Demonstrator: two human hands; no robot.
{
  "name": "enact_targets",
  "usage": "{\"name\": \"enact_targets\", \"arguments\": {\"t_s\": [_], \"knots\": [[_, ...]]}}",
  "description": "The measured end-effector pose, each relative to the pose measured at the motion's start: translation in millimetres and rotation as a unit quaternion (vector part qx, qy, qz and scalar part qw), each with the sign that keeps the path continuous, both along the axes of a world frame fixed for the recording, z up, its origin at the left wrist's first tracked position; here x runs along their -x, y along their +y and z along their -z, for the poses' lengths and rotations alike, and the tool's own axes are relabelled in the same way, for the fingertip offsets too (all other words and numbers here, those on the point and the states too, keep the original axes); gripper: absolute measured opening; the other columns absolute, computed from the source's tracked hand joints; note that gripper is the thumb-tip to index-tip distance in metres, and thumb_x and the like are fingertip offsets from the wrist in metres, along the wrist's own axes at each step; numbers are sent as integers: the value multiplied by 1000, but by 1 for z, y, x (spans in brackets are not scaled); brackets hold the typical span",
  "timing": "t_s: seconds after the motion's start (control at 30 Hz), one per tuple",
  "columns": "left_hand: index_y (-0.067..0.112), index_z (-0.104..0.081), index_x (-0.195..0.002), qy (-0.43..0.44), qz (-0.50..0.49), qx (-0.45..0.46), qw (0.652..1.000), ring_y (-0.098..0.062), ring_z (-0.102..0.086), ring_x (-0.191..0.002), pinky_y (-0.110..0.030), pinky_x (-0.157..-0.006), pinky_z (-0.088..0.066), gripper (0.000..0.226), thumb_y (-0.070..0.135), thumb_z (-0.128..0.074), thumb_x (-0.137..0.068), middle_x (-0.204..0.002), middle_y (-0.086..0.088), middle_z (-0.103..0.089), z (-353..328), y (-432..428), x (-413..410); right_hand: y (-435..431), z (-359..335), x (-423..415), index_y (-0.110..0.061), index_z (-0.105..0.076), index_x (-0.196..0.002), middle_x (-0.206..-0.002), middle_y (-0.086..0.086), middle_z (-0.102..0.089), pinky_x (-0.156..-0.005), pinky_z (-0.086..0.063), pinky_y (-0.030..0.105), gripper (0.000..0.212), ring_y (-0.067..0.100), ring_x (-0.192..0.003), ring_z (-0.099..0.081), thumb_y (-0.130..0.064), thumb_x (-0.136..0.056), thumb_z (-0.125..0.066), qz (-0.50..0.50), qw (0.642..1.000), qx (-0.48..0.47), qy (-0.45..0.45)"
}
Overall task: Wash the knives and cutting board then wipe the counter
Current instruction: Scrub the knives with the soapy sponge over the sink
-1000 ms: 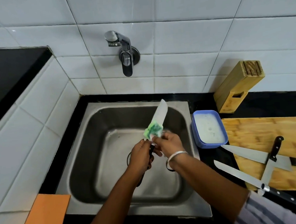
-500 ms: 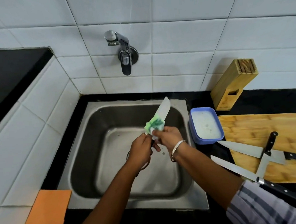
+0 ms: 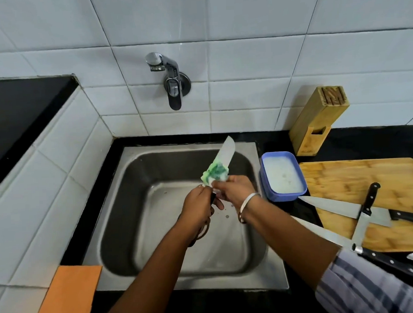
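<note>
The person is on the first job, washing a knife [image 3: 227, 153] over the sink [image 3: 122, 208]. The left hand [image 3: 198, 210] is closed tight round the dark handle and holds the knife with its tip pointing up and away, toward the tap [image 3: 172, 86]. No water can be seen coming from the tap. The right hand [image 3: 234, 190] pinches a soapy green sponge [image 3: 214, 173] and presses it on the low part of the blade, close to the handle. The top part of the blade looks bare, so I think the next move is to slide the sponge up to the tip, keep the fingers off the sharp edge, and then rinse the soap off. A blue box [image 3: 284, 197] of soapy water sits just beside the sink. More knives [image 3: 335, 208] lie across the cutting board [image 3: 345, 177] on the black table [image 3: 379, 142], and they look not washed yet. An orange cloth [image 3: 64, 297] lies near the left corner, maybe for wiping later. The wooden knife block [image 3: 318, 119] has a faint mark low down, but it is too small to read. I see no other words.
</note>
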State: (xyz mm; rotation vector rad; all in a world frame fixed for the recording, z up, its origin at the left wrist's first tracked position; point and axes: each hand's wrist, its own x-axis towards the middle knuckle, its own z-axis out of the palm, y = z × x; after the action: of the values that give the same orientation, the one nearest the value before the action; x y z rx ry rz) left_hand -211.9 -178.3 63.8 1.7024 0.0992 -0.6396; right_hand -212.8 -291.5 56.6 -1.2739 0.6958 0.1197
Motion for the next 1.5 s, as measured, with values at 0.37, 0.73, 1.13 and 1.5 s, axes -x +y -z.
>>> {"name": "enact_targets", "arguments": {"t_s": [0.37,0.73,1.13,1.5], "knots": [[9,-60,-82,43,-47,14,998,-10,-39,-41,-19,-36,-30,26,22,-43,-96,-58,-2,-52,15,18,-10,-64,-2,-43,-7,-58,-90,-82,6,-62,-48,-54,23,8,14,-62,-63,-3,-87,-65,205,973,-81,-63],[6,-70,-91,131,-228,180,948,-21,-70,-70,-31,-59,-56,19,16,-54,-94,-71,-6,-73,22,7,-17,30,14,5,-19,-61,-110,-103,0,-69,-84,-55,33,52,14,-93,-65,-55,-74,-68,-178,961,204,-52],[3,-67,-99,180,-235,287,911,-18,-65,-88,-26,-77,-53,17,13,-53,-95,-89,-8,-71,19,-8,-16,26,16,10,-2,-52,-116,-111,13,-64,-91,-48,35,24,26,-104,-61,-9,-93,-51,-156,927,330,-91],[1,-58,-119,180,-278,385,861,-21,-55,-111,-34,-103,-40,27,15,-46,-100,-112,-8,-63,8,2,-36,32,10,41,-3,-44,-110,-86,13,-59,-63,-57,43,20,22,-64,-61,-8,-92,-52,-231,953,193,-30]]}}
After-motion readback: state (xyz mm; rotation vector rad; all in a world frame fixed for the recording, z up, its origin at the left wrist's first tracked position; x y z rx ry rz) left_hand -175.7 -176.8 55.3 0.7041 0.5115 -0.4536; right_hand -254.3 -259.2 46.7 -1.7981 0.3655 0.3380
